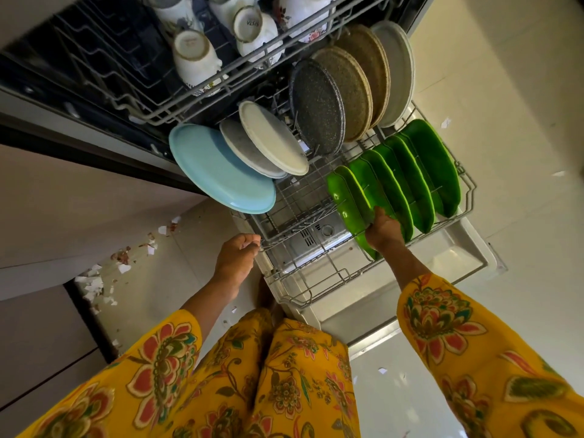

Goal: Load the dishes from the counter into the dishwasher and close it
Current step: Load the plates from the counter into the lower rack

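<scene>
The dishwasher stands open with its lower rack [319,284] pulled out over the dropped door [455,248]. Several green leaf-shaped plates [420,172] stand upright in the rack's right side. My right hand [384,230] grips the nearest green plate [346,200] at its lower edge. My left hand [238,252] is curled at the rack's left front corner, its fingertips touching the wire rim. A light blue plate [218,170], grey and white plates [271,143], a speckled black plate [317,105] and brown plates [354,86] stand further back. White cups [192,55] sit upside down in the upper rack [164,115].
Pale cabinet fronts [63,216] run along the left. Bits of torn paper and debris [94,286] litter the tiled floor beside the door. The floor [521,137] to the right is cream tile. My yellow floral clothing [268,390] fills the bottom of the view.
</scene>
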Motion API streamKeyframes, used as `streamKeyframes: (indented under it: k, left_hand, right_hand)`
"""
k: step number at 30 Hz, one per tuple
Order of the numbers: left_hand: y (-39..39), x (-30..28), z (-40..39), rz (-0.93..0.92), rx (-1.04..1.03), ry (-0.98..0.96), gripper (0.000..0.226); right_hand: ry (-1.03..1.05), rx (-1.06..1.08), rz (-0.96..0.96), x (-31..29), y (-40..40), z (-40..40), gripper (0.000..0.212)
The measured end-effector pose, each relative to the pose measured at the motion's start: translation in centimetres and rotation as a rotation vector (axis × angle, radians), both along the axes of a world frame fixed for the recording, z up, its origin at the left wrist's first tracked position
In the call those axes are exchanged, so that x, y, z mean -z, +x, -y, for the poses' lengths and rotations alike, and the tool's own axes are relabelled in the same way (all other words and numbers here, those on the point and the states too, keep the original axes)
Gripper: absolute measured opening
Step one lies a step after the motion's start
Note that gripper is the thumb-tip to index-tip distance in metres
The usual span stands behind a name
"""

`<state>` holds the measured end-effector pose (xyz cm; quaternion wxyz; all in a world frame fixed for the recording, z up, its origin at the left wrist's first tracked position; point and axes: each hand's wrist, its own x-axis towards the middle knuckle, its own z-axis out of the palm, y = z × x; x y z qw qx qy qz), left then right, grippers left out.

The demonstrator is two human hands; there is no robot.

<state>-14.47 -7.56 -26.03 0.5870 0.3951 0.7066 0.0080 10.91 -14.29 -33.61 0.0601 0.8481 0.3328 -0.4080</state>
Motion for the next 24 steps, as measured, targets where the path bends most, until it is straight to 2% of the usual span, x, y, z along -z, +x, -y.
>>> streamKeyframes:
  k: [4,10,19,24]
  left_hand:
    - [0.6,-1.3,0.5,0.035,0.006,0.009,0.028]
    - [1.2,-4.2,1.3,0.079,0.014,0.024,0.027]
    - [1.3,-10.2,1.9,0.149,-0.044,0.109,0.023]
    - [0.3,-13.9,1.9,0.173,-0.068,0.202,0.022]
  right_hand:
    - [-0.022,-0.001,-0.001,-2.2,-0.2,0.5,0.050]
    - [0.035,-0.015,0.002,-6.8,-1.9,1.2,0.032]
    - [0.119,-0.187,-0.007,-15.4,-7.0,1.0,0.037]
    - [0.218,-0.202,-0.020,-19.7,-10.0,0.6,0.037]
